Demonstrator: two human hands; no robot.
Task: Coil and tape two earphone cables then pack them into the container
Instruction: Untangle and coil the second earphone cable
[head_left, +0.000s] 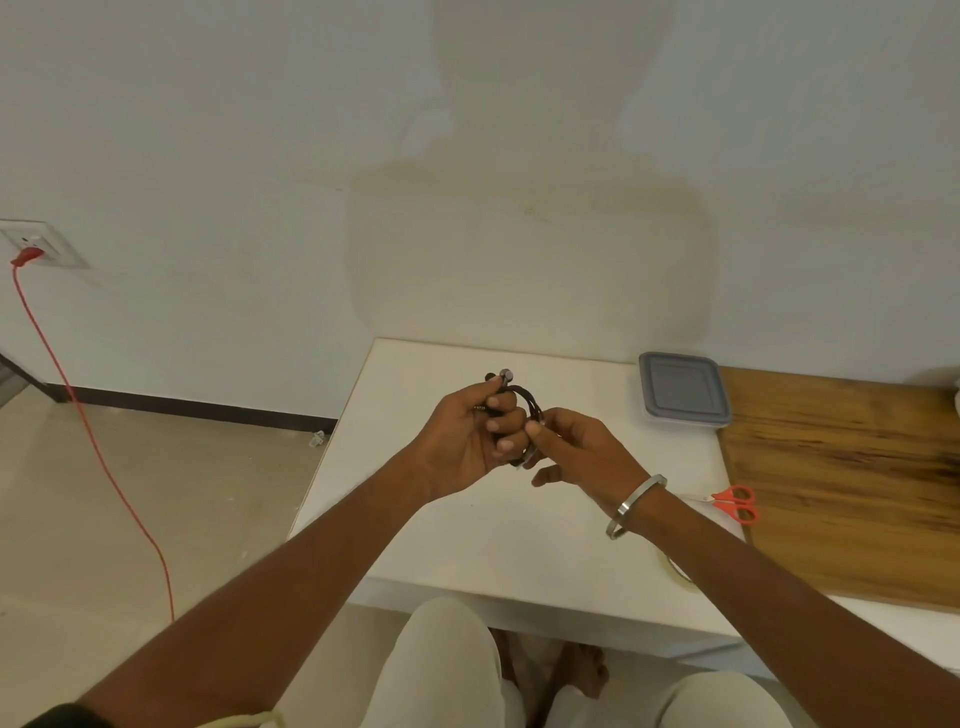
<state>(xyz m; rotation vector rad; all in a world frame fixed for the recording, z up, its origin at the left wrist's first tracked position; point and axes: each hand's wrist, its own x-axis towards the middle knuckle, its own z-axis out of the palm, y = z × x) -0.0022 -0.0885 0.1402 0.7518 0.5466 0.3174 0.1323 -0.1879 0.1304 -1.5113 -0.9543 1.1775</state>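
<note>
As two hands grip, left hand (470, 441), right hand (582, 447), one coiled earphone cable (530, 402), one container (683, 389)

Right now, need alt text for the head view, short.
Seen from above, a person's left hand holds a coiled black earphone cable over a white table while the right hand pinches the coil. A lidded grey container sits at the table's far right; orange-handled scissors and a tape roll lie nearer.
</note>
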